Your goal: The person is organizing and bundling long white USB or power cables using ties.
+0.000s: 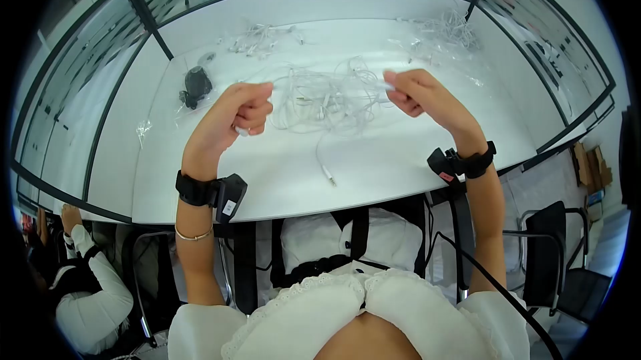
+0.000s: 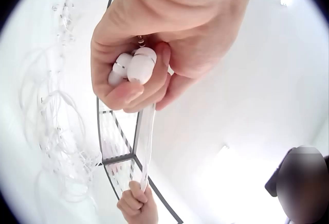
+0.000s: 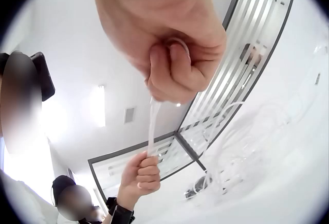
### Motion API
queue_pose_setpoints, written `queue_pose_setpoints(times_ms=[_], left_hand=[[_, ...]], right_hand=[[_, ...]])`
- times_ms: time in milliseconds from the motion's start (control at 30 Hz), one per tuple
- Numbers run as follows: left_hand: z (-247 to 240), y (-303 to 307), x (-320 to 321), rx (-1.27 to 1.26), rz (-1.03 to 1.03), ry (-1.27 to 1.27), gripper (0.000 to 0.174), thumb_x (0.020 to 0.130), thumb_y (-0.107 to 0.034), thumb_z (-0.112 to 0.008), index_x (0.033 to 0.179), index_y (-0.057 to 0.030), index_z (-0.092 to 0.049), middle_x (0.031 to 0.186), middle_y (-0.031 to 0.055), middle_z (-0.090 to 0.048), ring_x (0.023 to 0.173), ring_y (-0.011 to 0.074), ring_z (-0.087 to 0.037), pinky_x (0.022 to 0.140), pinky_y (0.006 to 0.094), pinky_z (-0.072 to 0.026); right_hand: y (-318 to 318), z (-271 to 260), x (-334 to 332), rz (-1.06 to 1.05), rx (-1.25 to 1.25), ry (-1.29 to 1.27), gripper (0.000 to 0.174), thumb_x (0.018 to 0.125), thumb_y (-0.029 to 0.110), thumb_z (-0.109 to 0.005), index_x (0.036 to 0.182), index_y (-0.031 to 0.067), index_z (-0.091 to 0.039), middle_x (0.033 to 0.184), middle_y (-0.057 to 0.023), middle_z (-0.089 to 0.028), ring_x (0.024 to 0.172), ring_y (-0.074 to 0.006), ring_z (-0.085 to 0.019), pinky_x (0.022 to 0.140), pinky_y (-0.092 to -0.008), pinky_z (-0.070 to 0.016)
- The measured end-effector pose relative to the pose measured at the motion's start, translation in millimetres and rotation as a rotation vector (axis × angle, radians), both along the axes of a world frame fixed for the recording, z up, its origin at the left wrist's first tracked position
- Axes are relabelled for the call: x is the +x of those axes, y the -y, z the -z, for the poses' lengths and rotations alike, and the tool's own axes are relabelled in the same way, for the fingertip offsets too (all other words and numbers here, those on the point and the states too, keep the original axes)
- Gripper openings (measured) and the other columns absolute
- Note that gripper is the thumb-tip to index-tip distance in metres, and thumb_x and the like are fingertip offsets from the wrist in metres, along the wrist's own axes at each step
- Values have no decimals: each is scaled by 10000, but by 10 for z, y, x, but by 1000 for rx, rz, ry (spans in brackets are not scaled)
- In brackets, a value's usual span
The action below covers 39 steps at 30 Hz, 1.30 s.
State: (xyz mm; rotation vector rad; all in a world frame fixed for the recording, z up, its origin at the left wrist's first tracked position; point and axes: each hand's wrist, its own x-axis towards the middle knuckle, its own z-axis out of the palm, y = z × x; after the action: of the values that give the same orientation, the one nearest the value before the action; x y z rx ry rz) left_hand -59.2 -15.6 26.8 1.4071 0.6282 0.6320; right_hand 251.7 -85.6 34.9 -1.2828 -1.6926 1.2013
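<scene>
White in-ear earbuds [image 2: 140, 67] sit gripped in the curled fingers of the left hand [image 1: 239, 111]; the left wrist view shows them plainly, the head view only a white tip. A white cable [image 3: 152, 126] stretches across to the right hand [image 1: 427, 98], whose closed fingers grip it, a loop inside them visible only from the right wrist. Both forearms reach forward, hands apart, above the table [image 1: 267, 183] and its cable tangle [image 1: 327, 106].

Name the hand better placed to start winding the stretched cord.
Probably the right hand: it grips the cord with no earbuds showing, while the left hand is occupied holding white earbuds.
</scene>
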Motion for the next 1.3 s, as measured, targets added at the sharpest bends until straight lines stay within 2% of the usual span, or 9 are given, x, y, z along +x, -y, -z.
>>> queue_pose_setpoints(times_ms=[133,233,300,433,467,600,867,1133,1300], left_hand=[[35,-123,175,-22,-152,159,418,935,-273,-493,612,-162,-252,535,-77,-204,447,45,-172,452,233,-239],[123,-202,349,-49,-227,239,412,936,-291,-492,617,-161,-265,537,-72,-212,441,55,-184,460,244,-272],[177,-219,438,-66,-302,252,413,937,-297,-488,616,-162,-266,536,-69,-211,438,61,-186,463,252,-281],[268,-135,470,-51,-316,170,388,933,-279,-470,613,-160,-287,538,-60,-215,452,74,-208,473,267,-300],[276,-109,478,-36,-286,163,342,907,-254,-445,614,-152,-302,542,-57,-224,463,76,-210,480,269,-304],[348,-87,490,43,-166,125,252,837,-222,-400,620,-145,-294,555,-56,-229,476,67,-208,501,260,-293],[324,-48,464,-24,-48,112,284,877,-335,-419,695,-117,-401,595,-54,-263,506,80,-244,560,248,-301],[374,-68,501,-26,-451,75,348,875,-380,-386,620,-145,-417,512,-58,-251,435,67,-230,431,247,-215],[313,-89,431,-66,-318,211,341,869,-352,-363,595,-152,-333,496,-58,-232,417,67,-172,427,252,-176]], right_hand=[[-238,-79,-252,10,126,-440,403,968,368,-445,660,129,-343,569,79,-252,493,-43,-164,434,-232,-124],[-440,-117,-553,48,200,-516,390,966,370,-446,671,127,-367,575,79,-270,493,-38,-183,433,-228,-133],[-543,-44,-769,66,275,-456,391,964,372,-450,663,135,-372,580,77,-280,499,-33,-186,435,-224,-131],[-635,217,-1045,55,613,-147,429,970,377,-431,700,44,-440,576,30,-319,489,-81,-279,457,-268,-265],[-609,239,-1040,69,642,72,411,976,351,-424,761,8,-494,552,-45,-401,473,-168,-375,493,-320,-337],[-560,310,-1049,83,779,300,338,967,296,-443,802,29,-569,600,-150,-549,521,-317,-483,507,-367,-377],[-489,326,-989,138,853,566,280,962,289,-450,829,70,-563,595,-107,-567,501,-298,-526,471,-364,-390],[-371,420,-1140,4,970,832,245,945,308,-475,905,95,-590,606,-88,-588,526,-285,-571,467,-358,-421],[-418,332,-1055,53,795,487,319,949,309,-472,851,31,-594,585,-122,-548,511,-266,-530,497,-341,-398]])
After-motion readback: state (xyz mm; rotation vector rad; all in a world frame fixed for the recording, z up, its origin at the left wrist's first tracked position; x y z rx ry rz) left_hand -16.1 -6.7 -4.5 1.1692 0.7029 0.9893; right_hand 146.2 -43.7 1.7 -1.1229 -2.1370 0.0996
